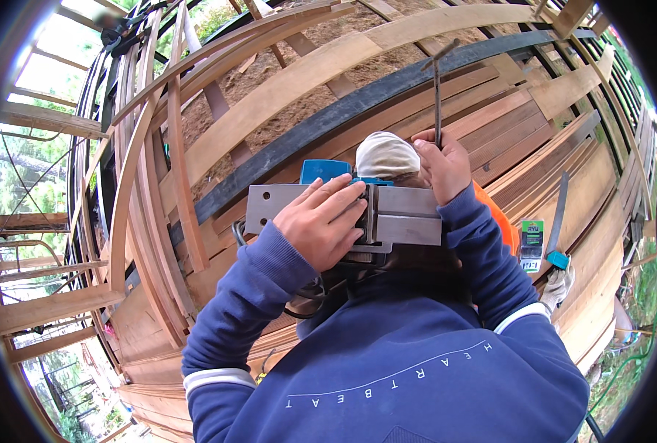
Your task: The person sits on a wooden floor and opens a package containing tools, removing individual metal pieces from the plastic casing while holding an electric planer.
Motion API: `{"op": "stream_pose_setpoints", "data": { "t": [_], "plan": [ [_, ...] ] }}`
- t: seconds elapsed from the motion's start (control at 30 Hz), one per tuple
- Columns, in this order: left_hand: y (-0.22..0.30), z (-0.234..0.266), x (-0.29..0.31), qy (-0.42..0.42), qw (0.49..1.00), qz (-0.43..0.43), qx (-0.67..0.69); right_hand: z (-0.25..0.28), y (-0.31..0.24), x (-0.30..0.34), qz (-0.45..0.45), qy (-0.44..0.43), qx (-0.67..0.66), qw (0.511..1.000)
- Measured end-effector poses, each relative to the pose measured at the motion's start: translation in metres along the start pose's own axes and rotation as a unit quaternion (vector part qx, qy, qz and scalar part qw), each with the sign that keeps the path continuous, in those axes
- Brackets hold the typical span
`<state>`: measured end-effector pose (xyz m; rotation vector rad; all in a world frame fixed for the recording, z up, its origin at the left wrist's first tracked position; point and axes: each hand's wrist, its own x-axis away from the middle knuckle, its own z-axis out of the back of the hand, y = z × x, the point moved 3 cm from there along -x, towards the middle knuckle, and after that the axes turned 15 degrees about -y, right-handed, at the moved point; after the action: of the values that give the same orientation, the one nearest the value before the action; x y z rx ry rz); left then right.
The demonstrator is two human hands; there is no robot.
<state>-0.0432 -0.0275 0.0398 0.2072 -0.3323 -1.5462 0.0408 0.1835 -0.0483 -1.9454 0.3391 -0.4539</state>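
In front of my chest a power planer lies with its flat metal sole (409,214) facing up. Parts of its teal body (324,170) show at the far edge. My left hand (321,221) rests across the sole and the slot at its middle, fingers stretched out flat. My right hand (446,166) is closed around the lower end of a T-handle wrench (438,96), which stands upright with its crossbar on top. That wrench's tip is hidden behind the hand. Just left of the right hand is a rounded whitish cloth thing (387,155).
Stacked wooden planks (505,136) spread ahead and to the right. A green and black package (531,240), a long strip with a teal end (557,258) and a whitish glove (557,288) lie at right. Wooden beams (188,162) rise at left. Something orange (497,218) is beside my right forearm.
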Motion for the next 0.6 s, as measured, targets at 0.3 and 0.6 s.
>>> {"op": "stream_pose_setpoints", "data": {
  "t": [0.3, 0.6],
  "plan": [
    [-0.0035, -0.0066, 0.0017, 0.048, 0.998, -0.02, -0.021, 0.0017, 0.0056, -0.0099, -0.009, -0.014, -0.042, 0.999],
    [-0.0045, -0.0036, 0.0018, 0.038, 0.999, -0.01, 0.031, 0.0029, 0.0059, -0.0096, -0.008, -0.021, -0.044, 0.999]
  ]
}}
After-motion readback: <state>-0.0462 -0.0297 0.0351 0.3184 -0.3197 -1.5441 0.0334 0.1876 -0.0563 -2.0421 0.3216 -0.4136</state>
